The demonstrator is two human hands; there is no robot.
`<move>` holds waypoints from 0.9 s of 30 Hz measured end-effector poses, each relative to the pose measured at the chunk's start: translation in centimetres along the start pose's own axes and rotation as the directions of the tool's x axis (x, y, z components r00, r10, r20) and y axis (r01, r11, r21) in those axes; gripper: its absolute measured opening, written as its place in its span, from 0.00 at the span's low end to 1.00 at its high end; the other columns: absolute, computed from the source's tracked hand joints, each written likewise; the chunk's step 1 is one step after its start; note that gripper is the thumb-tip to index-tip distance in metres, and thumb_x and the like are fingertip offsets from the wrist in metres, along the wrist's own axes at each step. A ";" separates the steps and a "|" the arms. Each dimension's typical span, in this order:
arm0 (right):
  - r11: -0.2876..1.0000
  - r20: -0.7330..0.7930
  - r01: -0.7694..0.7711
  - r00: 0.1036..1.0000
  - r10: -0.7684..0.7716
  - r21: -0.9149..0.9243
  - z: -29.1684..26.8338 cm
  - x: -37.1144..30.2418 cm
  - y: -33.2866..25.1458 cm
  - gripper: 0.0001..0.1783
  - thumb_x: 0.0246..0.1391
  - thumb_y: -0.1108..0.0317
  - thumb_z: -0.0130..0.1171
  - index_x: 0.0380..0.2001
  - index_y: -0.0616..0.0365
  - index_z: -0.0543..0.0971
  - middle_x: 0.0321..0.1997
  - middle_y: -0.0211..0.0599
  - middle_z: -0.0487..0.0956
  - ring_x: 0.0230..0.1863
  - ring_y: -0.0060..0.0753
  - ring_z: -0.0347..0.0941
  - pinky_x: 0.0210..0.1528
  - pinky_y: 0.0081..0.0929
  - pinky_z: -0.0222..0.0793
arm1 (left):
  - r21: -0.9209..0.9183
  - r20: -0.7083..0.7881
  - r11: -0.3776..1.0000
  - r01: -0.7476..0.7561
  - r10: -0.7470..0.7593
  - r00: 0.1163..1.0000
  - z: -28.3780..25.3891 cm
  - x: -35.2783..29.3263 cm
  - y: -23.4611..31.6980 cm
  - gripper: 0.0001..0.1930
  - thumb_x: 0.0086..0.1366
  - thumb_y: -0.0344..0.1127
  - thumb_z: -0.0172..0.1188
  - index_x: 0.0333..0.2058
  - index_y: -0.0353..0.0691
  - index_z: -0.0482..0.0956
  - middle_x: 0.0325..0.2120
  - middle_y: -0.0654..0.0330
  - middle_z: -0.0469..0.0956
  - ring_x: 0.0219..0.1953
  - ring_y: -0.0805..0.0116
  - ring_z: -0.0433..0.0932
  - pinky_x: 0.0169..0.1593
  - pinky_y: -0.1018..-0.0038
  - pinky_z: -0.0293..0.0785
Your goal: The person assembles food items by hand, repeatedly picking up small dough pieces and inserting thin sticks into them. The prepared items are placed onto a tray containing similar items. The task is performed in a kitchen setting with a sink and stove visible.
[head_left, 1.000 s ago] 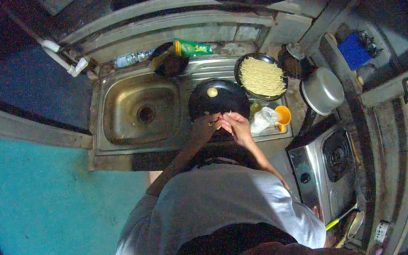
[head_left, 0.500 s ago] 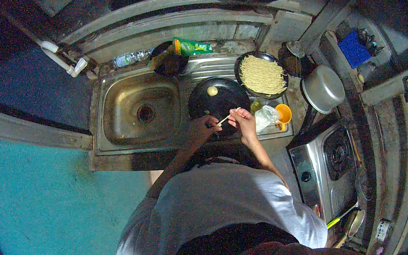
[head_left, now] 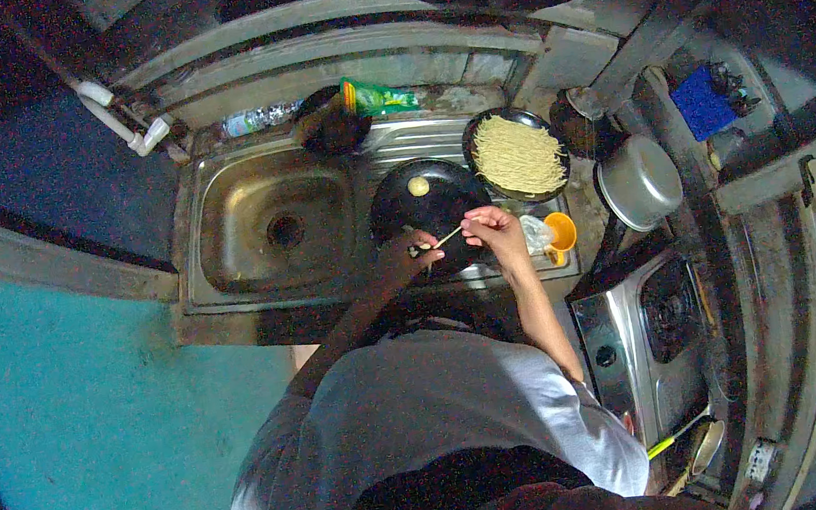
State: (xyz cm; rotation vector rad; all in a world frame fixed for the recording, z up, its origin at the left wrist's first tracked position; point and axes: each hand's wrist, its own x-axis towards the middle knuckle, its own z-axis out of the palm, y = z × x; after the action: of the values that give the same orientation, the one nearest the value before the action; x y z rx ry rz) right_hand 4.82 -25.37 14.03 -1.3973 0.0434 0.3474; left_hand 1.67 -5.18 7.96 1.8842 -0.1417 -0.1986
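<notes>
A thin pale strand of what looks like dough (head_left: 450,236) stretches between my two hands. My left hand (head_left: 414,253) pinches its lower left end; my right hand (head_left: 496,233) pinches the upper right end. Both hands are over the near edge of a round black plate (head_left: 393,211), whose near part they and the forearms hide. On the plate, beyond my hands, sits a small round pale dough ball (head_left: 418,186). Farther to the right, a second black plate (head_left: 470,157) carries a thick layer of similar thin strands (head_left: 520,154) laid side by side.
A steel sink basin (head_left: 228,265) lies left. Right of my right hand are a clear plastic bag (head_left: 536,234) and an orange cup (head_left: 562,230). A metal pot (head_left: 641,182) and a gas stove (head_left: 629,336) stand right. A bottle (head_left: 262,119) and green packet (head_left: 380,97) lie behind.
My right hand has shifted slightly right, turning more palm-down, still pinching the strand. The left hand stays nearly in place. The whole view has shifted a little.
</notes>
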 end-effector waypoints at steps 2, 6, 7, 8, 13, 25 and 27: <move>0.997 0.019 0.053 0.998 -0.054 0.048 -1.3 0.5 -0.5 0.10 0.52 0.71 0.56 0.38 0.62 0.76 0.31 0.33 0.79 0.31 0.21 0.75 0.35 0.18 0.73 | -0.032 0.015 0.999 0.038 -0.038 0.999 0.2 0.0 1.0 0.27 0.47 0.43 0.68 0.45 0.41 0.73 0.39 0.58 0.76 0.39 0.64 0.75 0.44 0.70 0.70; 0.989 -0.029 0.137 0.990 -0.138 -0.054 -2.7 1.6 -4.7 0.12 0.56 0.71 0.52 0.41 0.65 0.75 0.34 0.36 0.79 0.32 0.22 0.75 0.37 0.17 0.72 | 0.052 -0.049 0.996 -0.067 0.070 0.996 0.4 -0.1 0.3 0.33 0.47 0.44 0.68 0.51 0.41 0.67 0.44 0.54 0.73 0.43 0.61 0.73 0.48 0.68 0.69; 0.976 0.013 0.195 0.981 -0.195 -0.097 -3.6 2.3 -5.6 0.12 0.56 0.71 0.51 0.41 0.66 0.75 0.34 0.36 0.79 0.32 0.22 0.75 0.38 0.17 0.71 | 0.015 -0.056 0.998 -0.069 0.070 0.996 0.5 0.0 -0.8 0.33 0.48 0.44 0.68 0.52 0.41 0.66 0.45 0.53 0.72 0.43 0.61 0.73 0.49 0.67 0.69; 0.957 0.060 0.254 0.967 -0.248 -0.138 -4.7 3.2 -6.4 0.12 0.56 0.71 0.50 0.41 0.67 0.75 0.34 0.36 0.79 0.32 0.22 0.74 0.38 0.18 0.71 | -0.022 -0.065 0.997 -0.070 0.069 0.996 0.6 0.1 -1.9 0.34 0.48 0.44 0.68 0.52 0.41 0.65 0.46 0.53 0.72 0.43 0.61 0.73 0.49 0.67 0.68; 0.632 0.001 0.352 0.874 -0.485 -0.691 -10.2 8.3 -10.8 0.11 0.58 0.71 0.48 0.39 0.65 0.75 0.32 0.31 0.78 0.32 0.19 0.73 0.39 0.19 0.69 | 0.071 -0.082 0.996 -0.055 0.061 0.995 -0.1 -1.0 -1.7 0.35 0.49 0.44 0.67 0.54 0.40 0.63 0.46 0.52 0.71 0.43 0.61 0.73 0.47 0.66 0.70; 0.613 -0.113 0.327 0.816 -0.567 -0.719 -15.8 24.4 -8.5 0.08 0.56 0.75 0.48 0.36 0.64 0.76 0.29 0.31 0.78 0.31 0.20 0.74 0.34 0.18 0.69 | 0.228 -0.078 0.969 -0.093 0.113 0.991 -1.9 -0.9 -2.8 0.33 0.54 0.45 0.63 0.54 0.38 0.61 0.47 0.52 0.69 0.42 0.58 0.74 0.46 0.65 0.72; 0.640 -0.186 0.254 0.822 -0.538 -0.725 -16.2 24.8 -8.4 0.08 0.56 0.75 0.48 0.35 0.64 0.77 0.29 0.32 0.79 0.31 0.20 0.74 0.33 0.19 0.69 | 0.227 -0.077 0.970 -0.089 0.109 0.991 -2.2 -0.8 -2.7 0.32 0.55 0.45 0.62 0.55 0.39 0.61 0.47 0.53 0.69 0.42 0.58 0.74 0.46 0.64 0.72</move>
State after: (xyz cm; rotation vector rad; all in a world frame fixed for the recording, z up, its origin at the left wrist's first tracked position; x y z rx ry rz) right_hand 33.36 -36.85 13.33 -2.1410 -0.0867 -0.3594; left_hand 1.38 -2.17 6.12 2.1000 -0.2041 -0.0303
